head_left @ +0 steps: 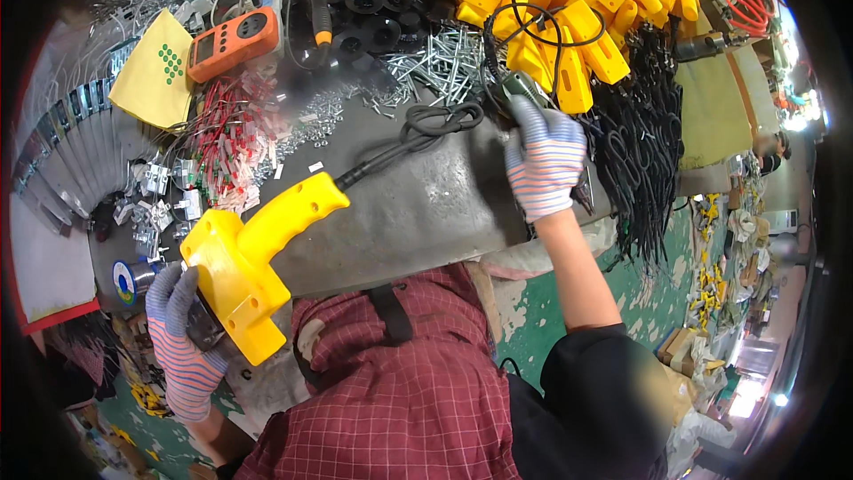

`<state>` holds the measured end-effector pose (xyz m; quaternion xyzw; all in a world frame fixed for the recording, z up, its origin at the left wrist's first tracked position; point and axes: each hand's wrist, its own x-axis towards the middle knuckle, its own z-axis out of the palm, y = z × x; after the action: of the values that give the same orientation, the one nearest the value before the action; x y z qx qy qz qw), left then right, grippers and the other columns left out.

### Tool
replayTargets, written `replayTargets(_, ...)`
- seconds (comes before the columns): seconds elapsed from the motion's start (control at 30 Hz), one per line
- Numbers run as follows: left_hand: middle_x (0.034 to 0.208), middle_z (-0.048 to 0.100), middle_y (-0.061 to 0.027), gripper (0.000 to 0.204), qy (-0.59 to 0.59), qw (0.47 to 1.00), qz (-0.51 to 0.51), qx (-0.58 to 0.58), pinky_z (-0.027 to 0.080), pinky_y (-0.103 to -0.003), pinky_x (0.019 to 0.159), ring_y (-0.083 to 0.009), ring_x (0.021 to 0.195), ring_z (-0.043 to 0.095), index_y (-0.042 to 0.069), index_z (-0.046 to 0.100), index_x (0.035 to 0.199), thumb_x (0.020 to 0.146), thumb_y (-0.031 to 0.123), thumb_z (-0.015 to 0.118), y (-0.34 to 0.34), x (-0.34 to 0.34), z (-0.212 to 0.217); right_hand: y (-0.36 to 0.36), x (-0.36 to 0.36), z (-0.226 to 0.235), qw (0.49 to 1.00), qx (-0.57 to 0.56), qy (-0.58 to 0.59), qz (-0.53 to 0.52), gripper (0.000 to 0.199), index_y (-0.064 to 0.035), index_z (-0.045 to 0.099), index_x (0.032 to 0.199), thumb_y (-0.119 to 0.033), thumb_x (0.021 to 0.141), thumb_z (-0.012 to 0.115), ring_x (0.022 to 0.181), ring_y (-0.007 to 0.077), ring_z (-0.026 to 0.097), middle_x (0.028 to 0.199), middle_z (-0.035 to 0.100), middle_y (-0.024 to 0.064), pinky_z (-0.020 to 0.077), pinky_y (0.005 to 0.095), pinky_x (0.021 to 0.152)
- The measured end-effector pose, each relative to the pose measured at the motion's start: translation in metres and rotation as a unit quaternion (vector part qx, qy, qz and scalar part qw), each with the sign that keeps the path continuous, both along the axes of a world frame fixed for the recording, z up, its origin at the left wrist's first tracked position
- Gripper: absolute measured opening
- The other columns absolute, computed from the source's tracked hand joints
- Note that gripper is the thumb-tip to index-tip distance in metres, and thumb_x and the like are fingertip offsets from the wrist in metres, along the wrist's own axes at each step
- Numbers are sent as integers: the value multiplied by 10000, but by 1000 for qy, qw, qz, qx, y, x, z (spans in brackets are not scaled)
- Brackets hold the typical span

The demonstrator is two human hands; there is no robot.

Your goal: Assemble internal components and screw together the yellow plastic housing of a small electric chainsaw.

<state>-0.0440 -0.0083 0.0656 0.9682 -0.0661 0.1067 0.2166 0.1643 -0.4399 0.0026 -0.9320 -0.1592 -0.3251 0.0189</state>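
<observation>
My left hand (182,338), in a striped glove with grey fingertips, is closed on the lower left side of a yellow plastic tool housing (235,280). The housing has a slanted handle and a dark part under my palm. From its handle a bundled black power cord (426,129) runs across the dark bench mat (391,222) toward the right. My right hand (549,160), gloved alike, reaches to the back right with its fingers bent at a grey-green object (524,87) beside looped black cable. Most of that object is hidden, so its kind is unclear.
Yellow housings (569,0) are heaped at the back, with long screws (444,62) before them. Black cords (631,142) hang over the right edge. Left lie an orange meter (233,43), a yellow cloth (155,71), red-and-white wired parts (235,129) and a solder spool (129,280). A screwdriver (320,9) stands behind.
</observation>
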Motion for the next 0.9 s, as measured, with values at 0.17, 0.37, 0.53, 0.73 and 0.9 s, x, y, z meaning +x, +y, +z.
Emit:
replayTargets(0.17, 1345, 484, -176, 868, -49, 995, -54, -65, 453, -404, 998, -333, 1221, 518, 76, 467, 1363, 613, 162, 895, -27, 29, -1, 39, 33, -18, 907, 342, 177, 173, 462, -122, 648, 1140, -22, 690, 667, 902, 365, 591, 1054, 599, 161, 506, 413, 812)
replayTargets(0.37, 1295, 504, -191, 844, 34, 919, 34, -390, 457, -418, 979, -330, 1186, 528, 68, 488, 1358, 634, 234, 888, -55, 4, -21, 70, 16, 38, 776, 576, 190, 176, 351, 4, 616, 1119, 48, 773, 655, 933, 160, 612, 1000, 653, 66, 492, 295, 861)
replayTargets(0.53, 1412, 474, -173, 693, 245, 572, 3, -783, 390, -457, 1073, -289, 1326, 444, 50, 425, 1406, 825, 179, 781, -82, -11, -27, 133, 2, 86, 643, 604, 405, 242, 245, 14, 653, 1078, -86, 863, 712, 873, 120, 634, 972, 682, 63, 515, 266, 791)
replayTargets(0.73, 1291, 559, -105, 582, 123, 617, -21, -777, 436, -358, 1019, -223, 1201, 553, 61, 435, 1373, 910, 318, 678, -103, -25, -85, 250, 88, 90, 747, 455, 263, 407, 275, 13, 570, 1097, -130, 891, 683, 831, 212, 665, 931, 682, 118, 513, 296, 770)
replayTargets(0.9, 1209, 583, -76, 559, -77, 575, 146, -801, 447, -344, 989, -185, 1149, 560, 36, 469, 1286, 876, 333, 705, -103, 0, -92, 284, 167, 80, 827, 325, 266, 374, 351, 20, 554, 1183, 23, 833, 579, 1006, 235, 649, 1058, 678, 126, 508, 324, 864)
